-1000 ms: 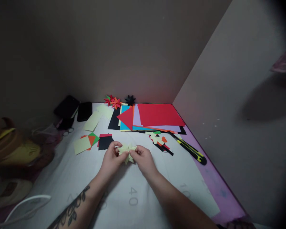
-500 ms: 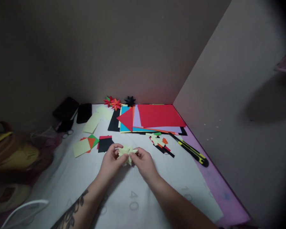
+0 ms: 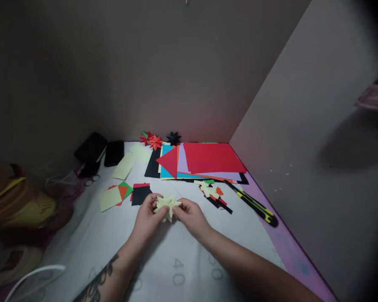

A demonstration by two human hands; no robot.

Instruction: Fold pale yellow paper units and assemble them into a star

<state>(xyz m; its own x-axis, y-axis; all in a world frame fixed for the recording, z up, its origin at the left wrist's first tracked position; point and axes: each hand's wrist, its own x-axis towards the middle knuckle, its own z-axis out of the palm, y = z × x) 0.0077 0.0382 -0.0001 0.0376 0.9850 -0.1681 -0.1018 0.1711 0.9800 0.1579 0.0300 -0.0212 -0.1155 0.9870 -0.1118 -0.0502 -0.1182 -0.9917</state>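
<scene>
A pale yellow folded paper star [image 3: 169, 206] with several points is held between my two hands, a little above the white table cover. My left hand [image 3: 148, 212] pinches its left side, thumb in front and index finger curled behind. On the right side, my right hand [image 3: 189, 213] grips the star's points between thumb and bent fingers. Just behind my left hand lie black paper squares [image 3: 141, 194] over red ones. Further left, a cream square [image 3: 110, 199] overlaps orange and green squares. Beyond my right hand is a pile of paper scraps [image 3: 211, 191].
A black and yellow utility knife [image 3: 255, 204] lies at the right, near the wall. Stacked coloured sheets [image 3: 214, 158] fill the back, with a red-orange star [image 3: 155, 141] and a black star [image 3: 174, 138] behind. Scissors [image 3: 92, 180] and a black phone-like object [image 3: 114, 153] lie back left.
The whole view has shifted slightly, so the table things sit a little lower and further right. Both hands still hold the star, with my right forearm swung further out to the right.
</scene>
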